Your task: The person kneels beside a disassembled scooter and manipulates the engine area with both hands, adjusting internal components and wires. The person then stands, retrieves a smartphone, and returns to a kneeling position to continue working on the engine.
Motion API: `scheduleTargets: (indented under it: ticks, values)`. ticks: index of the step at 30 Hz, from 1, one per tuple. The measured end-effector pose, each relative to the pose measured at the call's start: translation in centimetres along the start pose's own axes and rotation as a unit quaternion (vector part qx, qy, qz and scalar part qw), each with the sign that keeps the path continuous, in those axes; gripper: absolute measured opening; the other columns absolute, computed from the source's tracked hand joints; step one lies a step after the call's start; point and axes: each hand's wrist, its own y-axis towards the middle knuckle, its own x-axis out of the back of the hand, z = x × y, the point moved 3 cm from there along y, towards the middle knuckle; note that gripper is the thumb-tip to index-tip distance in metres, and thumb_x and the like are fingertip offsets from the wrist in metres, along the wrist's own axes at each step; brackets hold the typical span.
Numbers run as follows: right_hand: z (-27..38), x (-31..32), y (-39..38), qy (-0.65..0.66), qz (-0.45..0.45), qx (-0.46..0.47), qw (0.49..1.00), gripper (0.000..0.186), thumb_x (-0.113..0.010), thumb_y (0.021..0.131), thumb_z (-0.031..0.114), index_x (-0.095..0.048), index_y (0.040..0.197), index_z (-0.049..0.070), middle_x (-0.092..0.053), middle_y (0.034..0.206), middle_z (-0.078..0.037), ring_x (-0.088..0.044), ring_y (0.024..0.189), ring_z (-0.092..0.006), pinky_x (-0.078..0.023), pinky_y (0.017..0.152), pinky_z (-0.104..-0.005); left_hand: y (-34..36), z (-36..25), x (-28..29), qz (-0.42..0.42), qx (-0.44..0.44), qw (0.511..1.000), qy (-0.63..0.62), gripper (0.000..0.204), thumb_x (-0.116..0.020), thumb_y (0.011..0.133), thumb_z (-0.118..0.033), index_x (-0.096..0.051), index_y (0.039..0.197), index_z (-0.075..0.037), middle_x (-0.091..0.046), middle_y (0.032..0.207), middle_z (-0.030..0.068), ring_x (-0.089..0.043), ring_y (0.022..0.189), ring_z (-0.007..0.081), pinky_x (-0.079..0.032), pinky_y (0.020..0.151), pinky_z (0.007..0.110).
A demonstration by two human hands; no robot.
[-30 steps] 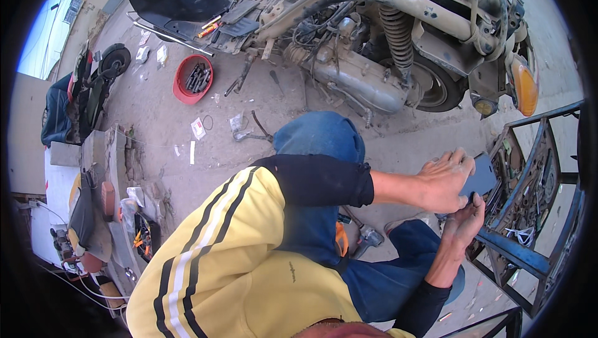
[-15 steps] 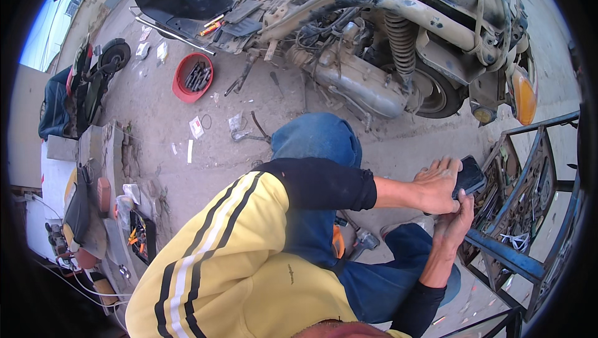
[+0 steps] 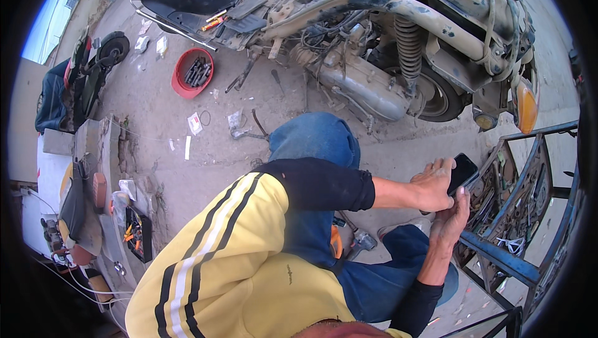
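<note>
I sit low with my jeans-clad knee [image 3: 314, 142] raised in front of me. Both hands meet at the right of the view around a black phone [image 3: 465, 170]. My left hand [image 3: 435, 185], at the end of a black sleeve, grips the phone's lower edge from the side. My right hand [image 3: 453, 218] comes up from below, and its thumb rests against the phone's bottom corner. The phone's dark face is tilted up and to the left.
A stripped scooter [image 3: 398, 58] with exposed engine and rear shock stands across the top. A red tray of tools [image 3: 193, 73] and loose parts [image 3: 240, 123] lie on the concrete. A blue metal rack [image 3: 523, 213] is at the right, an orange-handled tool [image 3: 336, 241] lies under my leg, and a cluttered ledge [image 3: 93, 201] is at the left.
My left hand's fingers, spread over the phone a second ago, have closed on its edge. The phone has turned so its dark face shows. Both hands stayed in place.
</note>
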Motion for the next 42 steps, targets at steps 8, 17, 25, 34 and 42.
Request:
scheduleTargets:
  ticks: [8, 17, 25, 34, 42]
  values:
    - [-0.5, -0.8, 0.7, 0.047, 0.023, -0.005, 0.999, 0.019, -0.060, 0.106, 0.029, -0.059, 0.117, 0.013, -0.062, 0.112, 0.001, -0.060, 0.112, -0.0159, -0.046, 0.102, -0.0383, 0.8, 1.2, 0.3, -0.028, 0.004, 0.998, -0.053, 0.087, -0.077, 0.083, -0.030, -0.031, 0.149, 0.004, -0.044, 0.144, 0.0341, -0.044, 0.139, 0.0507, -0.041, 0.116, 0.052]
    - [-0.7, -0.3, 1.1, 0.069, -0.014, 0.005, 0.998, 0.018, -0.058, 0.107, 0.026, -0.062, 0.116, 0.011, -0.065, 0.109, -0.001, -0.062, 0.107, -0.0153, -0.045, 0.103, -0.0349, 1.3, 1.4, 0.4, -0.048, -0.011, 0.995, -0.088, 0.084, -0.078, 0.082, -0.023, -0.033, 0.147, 0.007, -0.045, 0.142, 0.0361, -0.046, 0.138, 0.0490, -0.041, 0.116, 0.048]
    - [-0.7, -0.1, 0.9, 0.086, -0.054, 0.002, 0.995, 0.018, -0.056, 0.107, 0.027, -0.062, 0.114, 0.011, -0.066, 0.110, -0.002, -0.062, 0.109, -0.0171, -0.045, 0.104, -0.0356, 1.3, 1.1, 0.5, -0.046, -0.010, 0.994, -0.095, 0.082, -0.078, 0.081, -0.021, -0.035, 0.145, 0.008, -0.048, 0.139, 0.0361, -0.048, 0.136, 0.0469, -0.041, 0.115, 0.047]
    - [-0.8, 0.4, 1.0, 0.106, -0.051, -0.003, 0.993, 0.014, -0.053, 0.107, 0.024, -0.060, 0.110, 0.012, -0.064, 0.107, -0.001, -0.062, 0.109, -0.0172, -0.046, 0.104, -0.0367, 1.7, 1.5, 0.3, -0.030, 0.000, 0.990, -0.140, 0.083, -0.080, 0.079, -0.023, -0.035, 0.144, 0.004, -0.045, 0.143, 0.0337, -0.045, 0.137, 0.0488, -0.040, 0.116, 0.051]
    - [-0.8, 0.8, 1.0, 0.100, -0.067, -0.005, 0.993, 0.017, -0.051, 0.106, 0.018, -0.058, 0.119, 0.008, -0.065, 0.112, -0.003, -0.063, 0.110, -0.0182, -0.047, 0.104, -0.0373, 1.7, 1.3, 0.2, -0.023, 0.001, 0.989, -0.147, 0.083, -0.080, 0.079, -0.024, -0.036, 0.143, 0.004, -0.046, 0.143, 0.0337, -0.046, 0.137, 0.0482, -0.040, 0.116, 0.050]
